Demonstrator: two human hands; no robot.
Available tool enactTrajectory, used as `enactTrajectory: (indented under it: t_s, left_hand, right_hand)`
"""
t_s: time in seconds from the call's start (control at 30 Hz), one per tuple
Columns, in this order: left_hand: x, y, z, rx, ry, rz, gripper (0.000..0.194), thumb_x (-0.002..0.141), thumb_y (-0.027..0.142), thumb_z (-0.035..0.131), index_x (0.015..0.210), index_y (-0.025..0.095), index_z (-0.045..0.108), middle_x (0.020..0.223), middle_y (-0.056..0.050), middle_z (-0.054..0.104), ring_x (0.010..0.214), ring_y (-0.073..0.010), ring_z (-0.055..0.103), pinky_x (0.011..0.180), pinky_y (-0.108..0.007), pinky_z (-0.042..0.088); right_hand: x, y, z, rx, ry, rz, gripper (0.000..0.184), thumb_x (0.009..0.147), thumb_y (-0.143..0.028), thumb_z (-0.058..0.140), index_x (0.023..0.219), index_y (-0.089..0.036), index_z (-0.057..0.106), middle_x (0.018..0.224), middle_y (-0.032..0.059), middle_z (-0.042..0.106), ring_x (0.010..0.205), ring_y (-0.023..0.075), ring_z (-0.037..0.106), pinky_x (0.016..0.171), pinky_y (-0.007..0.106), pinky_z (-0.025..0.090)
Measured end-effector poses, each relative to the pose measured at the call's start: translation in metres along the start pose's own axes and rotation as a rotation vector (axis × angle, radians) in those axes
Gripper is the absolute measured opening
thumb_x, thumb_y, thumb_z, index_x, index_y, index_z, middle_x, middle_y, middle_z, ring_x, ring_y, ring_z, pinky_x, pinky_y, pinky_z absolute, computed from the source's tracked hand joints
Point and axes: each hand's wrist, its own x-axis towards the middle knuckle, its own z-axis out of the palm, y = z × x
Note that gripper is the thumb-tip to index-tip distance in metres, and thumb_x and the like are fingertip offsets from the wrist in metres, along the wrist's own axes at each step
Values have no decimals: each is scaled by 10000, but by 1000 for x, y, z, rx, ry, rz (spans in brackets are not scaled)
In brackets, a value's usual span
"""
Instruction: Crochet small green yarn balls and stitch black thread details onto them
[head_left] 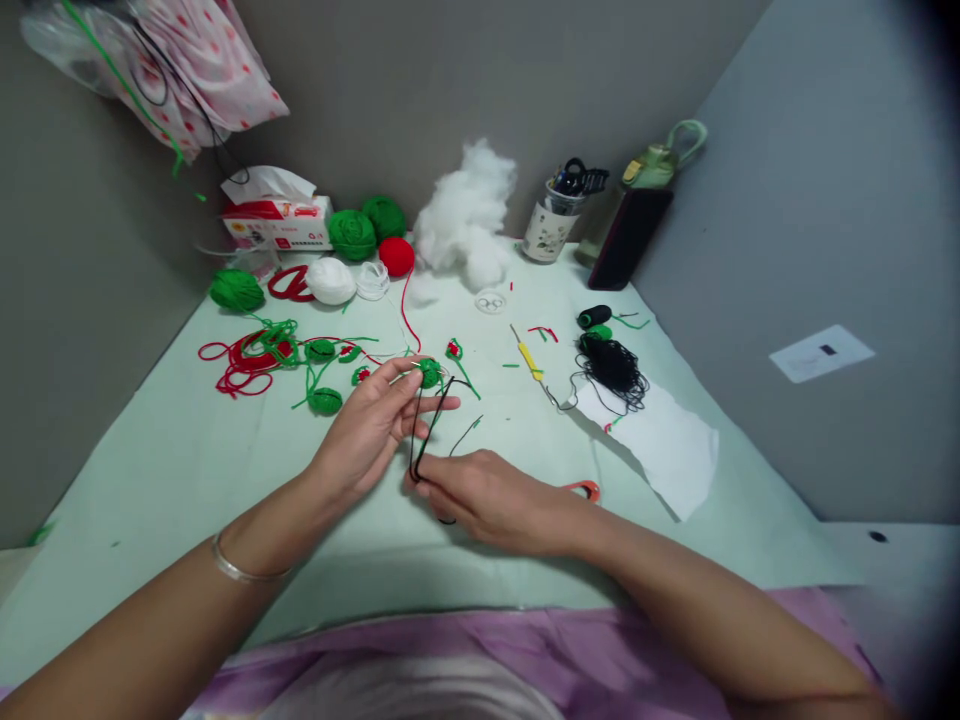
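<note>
- Green crocheted piece [430, 374] is pinched in the left hand [369, 425], held up over the counter [337, 570]
- black yarn [426, 440] is clamped in the right hand [487, 500], pretty much looped between both, hands apart

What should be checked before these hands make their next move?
1. Small green piece held by the left hand: ok, at the fingertips.
2. Black strands held by the right hand: ok, drawn out between the hands.
3. Those strands free of knots: cannot tell, the fingers cover part of them.
4. Loose black yarn neatly wound: not ok, it lies in a messy heap.
5. Yellow-handled tool away from the hands: ok, it lies beyond them on the table.
6. Orange item clear of the right arm: cannot tell, partly hidden.
</note>
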Motion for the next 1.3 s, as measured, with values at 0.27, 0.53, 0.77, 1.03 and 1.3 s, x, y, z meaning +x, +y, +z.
enactTrajectory:
  t_s: [0.27,0.53,0.77,1.03,1.3]
  left_hand:
    - [-1,5,-5,183,-103,43,249,855,340,794,1039,194,710,727,52,530,435,-4,315,400,-181,193]
    - [-3,-7,-6,423,-309,23,273,821,393,812,1025,226,739,968,-8,691,645,-99,530,570,-232,367]
    - [-3,-7,-3,450,-395,-83,269,824,417,789,986,204,760,834,-8,678,650,-124,546,580,-232,383]
    - [-2,-6,-1,314,-415,-186,316,844,478,753,865,163,741,646,36,434,475,-47,209,420,-225,112]
    - [2,-5,-3,309,-400,-183,320,851,484,738,846,164,724,673,25,451,472,-43,219,416,-229,89]
  right_hand:
    - [-19,21,-51,148,374,110,225,1005,-352,572,976,-192,727,846,19,688,753,145,587,704,270,432]
    - [-14,15,-44,246,611,-51,108,915,-272,712,965,-225,797,822,15,621,674,122,525,635,283,393]
    - [-13,14,-46,373,633,-49,124,910,-244,700,797,-195,713,760,-1,596,676,117,495,636,271,385]
    - [-11,23,-49,825,607,14,184,872,-365,758,873,-185,721,876,33,684,723,120,574,595,238,442]
    - [-6,21,-45,678,623,46,242,837,-409,783,801,-176,730,709,10,659,623,112,556,570,247,456]
